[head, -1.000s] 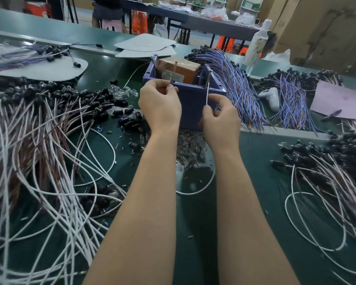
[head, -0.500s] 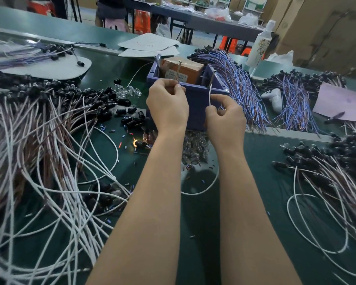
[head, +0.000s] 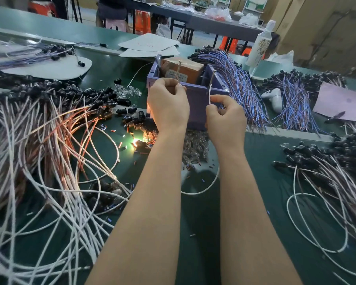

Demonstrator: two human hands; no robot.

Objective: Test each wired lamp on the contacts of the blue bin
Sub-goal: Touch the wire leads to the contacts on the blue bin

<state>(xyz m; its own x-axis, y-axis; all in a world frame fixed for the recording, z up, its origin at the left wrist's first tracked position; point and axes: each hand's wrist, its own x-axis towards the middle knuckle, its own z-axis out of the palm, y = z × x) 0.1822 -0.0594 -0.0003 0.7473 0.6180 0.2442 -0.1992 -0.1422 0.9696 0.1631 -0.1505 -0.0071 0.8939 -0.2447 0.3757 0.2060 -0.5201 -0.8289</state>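
Now one lamp glows under test

Big heaps point(head: 49, 130) of wired lamps flank the bin point(head: 195, 109), which stands within reach of both hands. The left hand point(head: 168, 103) pinches a lead at the left contact point(head: 179, 68). The right hand point(head: 226, 118) pinches a white wire point(head: 209, 93) up to the right contact point(head: 212, 79), seemingly to close the circuit. The lamp point(head: 136, 143) glows near the left wrist. Fingers hide most of that lead.

Bin point(head: 195, 109) behind left hand point(head: 168, 105) and right hand point(head: 225, 118), box point(head: 182, 68) apparently in bin, lamp point(head: 136, 143) nearer, to their left
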